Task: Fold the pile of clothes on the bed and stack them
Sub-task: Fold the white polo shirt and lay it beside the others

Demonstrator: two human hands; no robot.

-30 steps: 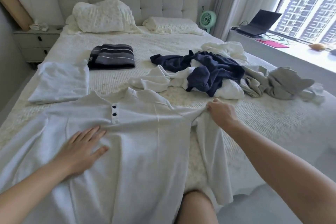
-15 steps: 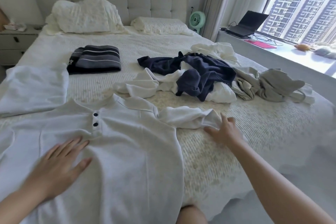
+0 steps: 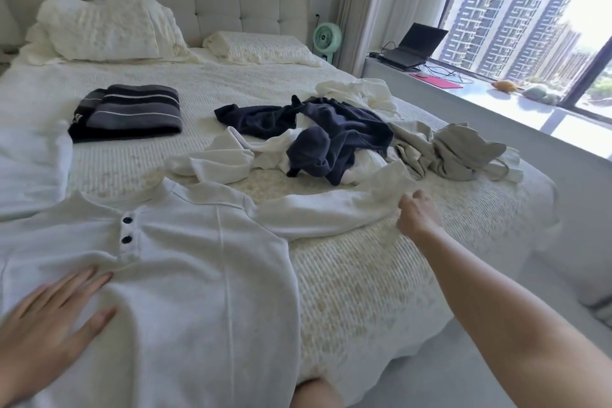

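Observation:
A white long-sleeved shirt (image 3: 185, 275) with two dark buttons lies face up on the bed (image 3: 347, 291). My left hand (image 3: 49, 318) presses flat on its chest, fingers spread. My right hand (image 3: 418, 214) pinches the cuff of its right sleeve (image 3: 324, 212), which is stretched out sideways across the bed. Behind the sleeve lies an unfolded pile: a navy garment (image 3: 331, 132), white garments (image 3: 218, 159) and grey-beige ones (image 3: 457, 149). A folded striped dark garment (image 3: 129, 113) and a folded white one (image 3: 29, 162) lie at the left.
Two pillows (image 3: 106, 26) lean at the tufted headboard. A green fan (image 3: 327, 38) stands beside the bed. On the window ledge (image 3: 516, 109) at the right are a laptop (image 3: 414, 46) and a pink pad. Grey floor runs along the bed's right side.
My right hand has pulled the sleeve out to the right, from bunched beside the shirt's body to laid straight. My left hand has stayed flat on the chest. The view turned rightward.

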